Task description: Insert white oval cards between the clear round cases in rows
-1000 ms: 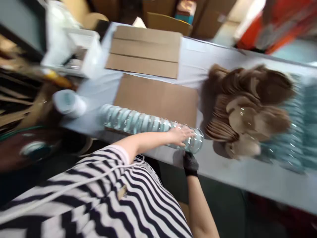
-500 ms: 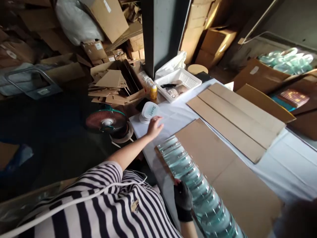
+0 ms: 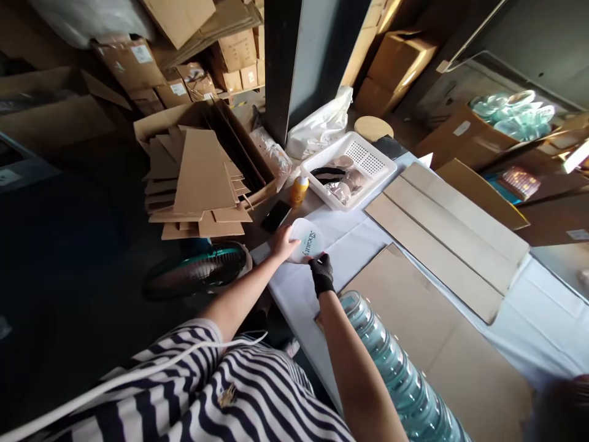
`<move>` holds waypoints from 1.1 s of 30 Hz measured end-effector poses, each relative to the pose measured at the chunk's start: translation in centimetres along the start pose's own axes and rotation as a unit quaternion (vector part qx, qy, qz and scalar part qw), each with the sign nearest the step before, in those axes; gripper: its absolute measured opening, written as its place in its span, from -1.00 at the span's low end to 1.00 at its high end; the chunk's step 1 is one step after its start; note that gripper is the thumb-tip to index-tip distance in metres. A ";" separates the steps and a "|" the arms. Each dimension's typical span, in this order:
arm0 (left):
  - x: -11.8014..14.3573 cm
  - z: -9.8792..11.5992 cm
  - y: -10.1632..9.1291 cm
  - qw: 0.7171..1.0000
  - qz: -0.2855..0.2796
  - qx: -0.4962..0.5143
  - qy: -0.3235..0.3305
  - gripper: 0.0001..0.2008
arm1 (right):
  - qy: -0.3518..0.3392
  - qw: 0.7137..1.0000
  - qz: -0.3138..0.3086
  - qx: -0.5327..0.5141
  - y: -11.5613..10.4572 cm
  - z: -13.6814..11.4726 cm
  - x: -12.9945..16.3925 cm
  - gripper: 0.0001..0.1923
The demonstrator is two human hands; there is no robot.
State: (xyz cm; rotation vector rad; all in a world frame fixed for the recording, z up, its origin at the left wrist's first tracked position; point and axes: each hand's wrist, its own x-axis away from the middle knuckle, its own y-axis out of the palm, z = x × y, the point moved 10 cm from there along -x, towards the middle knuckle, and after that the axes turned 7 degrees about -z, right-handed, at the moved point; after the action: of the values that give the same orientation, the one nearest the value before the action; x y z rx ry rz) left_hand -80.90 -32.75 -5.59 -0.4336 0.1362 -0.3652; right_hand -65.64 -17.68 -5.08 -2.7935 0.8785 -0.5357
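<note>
Around the disc (image 3: 307, 236), the left end of the table (image 3: 335, 230) is busy: a dark phone (image 3: 276, 217) and a yellow bottle (image 3: 299, 191) lie and stand just beyond it, with a basket (image 3: 391, 167) behind them. A bag (image 3: 319, 129) slumps between basket and post (image 3: 313, 67). To the left, a box heaped with cardboard pieces (image 3: 202, 175) crowds the corner, a fan (image 3: 225, 267) below it. Two cardboard sheets (image 3: 453, 239) lie to the right, one folded, one flat; a row of nested containers (image 3: 396, 362) rests along the flat one.

The right forearm covers part of the row, which runs off the bottom of the view. A dark shape at the lower right is too blurred to name, and the disc's underside is hidden, so whether more lie beneath cannot be told.

The disc is round, pale and smooth, lettered "beauty" in dark print. The bare left hand (image 3: 283, 244) pinches its left edge, thumb on top, other fingers mostly out of sight; the right hand (image 3: 321, 271), in black textured fabric, pinches its near edge. The containers are clear, greenish and ribbed; the basket is white and perforated.
</note>
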 end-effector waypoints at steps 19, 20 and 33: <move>0.9 2.1 1.9 0.981 -0.145 -0.102 0.076 -0.40 | 0.120 0.949 0.105 -0.273 1.1 1.9 3.2 -0.62; 1.0 2.2 1.9 0.981 -0.146 -0.102 0.073 -0.40 | 0.113 0.949 0.108 -0.274 0.9 1.7 3.3 -0.62; 1.1 1.7 1.9 0.980 -0.187 -0.057 0.032 -0.25 | 0.079 0.980 0.087 -0.160 -2.2 0.2 0.6 -0.66</move>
State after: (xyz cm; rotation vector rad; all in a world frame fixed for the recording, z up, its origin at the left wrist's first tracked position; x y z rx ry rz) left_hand -78.96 -30.91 -4.89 -0.5624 0.1381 -0.7444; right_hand -63.96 -16.17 -4.55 -2.9406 1.3384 -0.6444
